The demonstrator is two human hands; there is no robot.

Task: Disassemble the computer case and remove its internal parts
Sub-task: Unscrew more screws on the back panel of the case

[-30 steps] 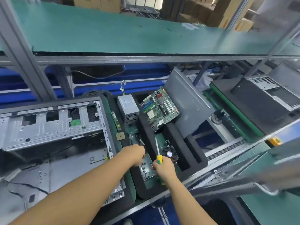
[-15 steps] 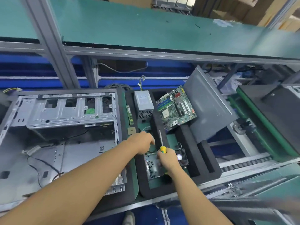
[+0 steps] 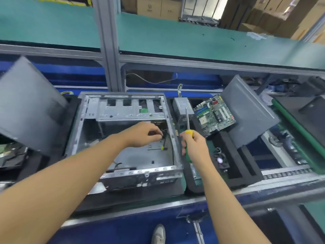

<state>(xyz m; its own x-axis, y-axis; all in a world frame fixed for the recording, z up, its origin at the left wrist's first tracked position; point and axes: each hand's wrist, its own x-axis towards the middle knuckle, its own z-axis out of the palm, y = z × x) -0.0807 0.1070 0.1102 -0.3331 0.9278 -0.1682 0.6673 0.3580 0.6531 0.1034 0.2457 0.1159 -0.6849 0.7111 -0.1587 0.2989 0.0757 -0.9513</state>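
Right now the left hand [image 3: 144,134] reaches down into the open computer case [image 3: 82,138], which lies on its side directly under that forearm with its bare metal floor facing up. The fingers are curled, with the tips drawn toward the thumb, just beside a black cable [image 3: 166,140] that runs down the case wall on the hand's right. Motion blur hides whether they pinch anything, so I cannot tell. Beyond the left hand, the drive cage [image 3: 123,110] spans the far side of the case.

The right hand [image 3: 195,147] hovers just outside the case's right wall. It is wrapped firmly round the yellow-and-green handle of a screwdriver [image 3: 187,118], whose shaft points up and away from the knuckles. Beyond that hand, behind the shaft tip, a grey power supply [image 3: 181,104] stands in a black foam tray [image 3: 230,152]. Farther off, to the hand's right, a green motherboard [image 3: 214,115] leans in the same tray. A grey side panel [image 3: 246,113] is propped at a tilt just past the motherboard. Just right of the right wrist, a small fan [image 3: 220,160] lies by the foam.

Far to the left of the left arm, another grey panel [image 3: 29,103] stands tilted. Above and beyond both hands runs a green shelf [image 3: 175,41]. Below the forearms, down on the floor, a shoe [image 3: 159,233] shows.
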